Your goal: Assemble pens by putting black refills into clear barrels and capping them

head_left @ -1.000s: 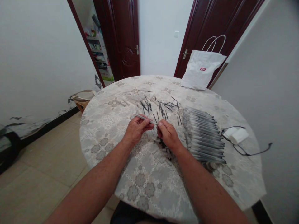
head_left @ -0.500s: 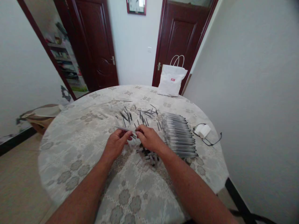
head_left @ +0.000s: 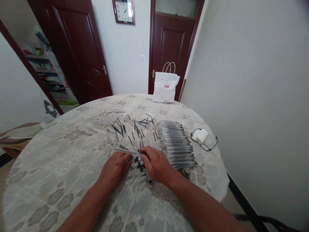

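Note:
My right hand pinches the right end of a slim translucent pen, whose other end points left above the cloth. Beside it, my left hand is turned palm down with its fingers curled just below the pen; whatever they may hold is hidden. Between the two hands lies a heap of small black and clear pen parts, partly covered by my right hand. Beyond them, thin dark refills are scattered. To the right, a row of similar pens lies side by side.
A round table with a patterned cloth carries everything. Clear tubes lie at the left. Glasses and a folded white tissue rest at the right. A white paper bag stands at the far edge, before a door.
The view has shifted right and tilted up. The pen has passed from my left hand to my right fingertips. My left hand has turned palm down towards the small parts.

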Available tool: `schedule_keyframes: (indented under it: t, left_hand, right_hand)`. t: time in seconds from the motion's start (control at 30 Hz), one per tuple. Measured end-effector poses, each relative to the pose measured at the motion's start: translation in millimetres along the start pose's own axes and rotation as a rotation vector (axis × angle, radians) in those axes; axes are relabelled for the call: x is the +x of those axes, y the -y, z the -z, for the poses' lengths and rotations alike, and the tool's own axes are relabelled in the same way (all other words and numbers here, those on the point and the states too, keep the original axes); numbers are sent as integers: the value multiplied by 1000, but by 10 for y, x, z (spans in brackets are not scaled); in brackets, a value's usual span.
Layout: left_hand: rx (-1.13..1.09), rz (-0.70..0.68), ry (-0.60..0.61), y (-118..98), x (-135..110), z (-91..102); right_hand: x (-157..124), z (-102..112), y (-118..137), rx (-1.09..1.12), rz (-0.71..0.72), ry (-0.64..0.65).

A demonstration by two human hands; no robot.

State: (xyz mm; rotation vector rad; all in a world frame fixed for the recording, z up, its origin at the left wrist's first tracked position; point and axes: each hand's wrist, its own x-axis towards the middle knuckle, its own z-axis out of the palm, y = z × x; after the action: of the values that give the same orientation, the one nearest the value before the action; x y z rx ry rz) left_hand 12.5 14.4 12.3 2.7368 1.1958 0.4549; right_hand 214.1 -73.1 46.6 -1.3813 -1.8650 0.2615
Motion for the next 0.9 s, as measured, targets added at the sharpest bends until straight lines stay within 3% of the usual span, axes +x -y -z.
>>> schedule_keyframes:
  t: [0.23,0.6,0.8,0.9]
  left_hand:
    - [143,83,16,-77,37,-55]
    - [261,181,32,-254,52,-78]
    - [222,283,24,-333,34,-97]
    - [103,310,-27,-285,35,-95]
  right_hand:
    - [-31,-23,-242,1,-35,8]
    - [-49,20,-242,-24,3,34]
    - [-56,-28,-222,6,-24,11]
    - [-74,-47,-199,42,-59,-26]
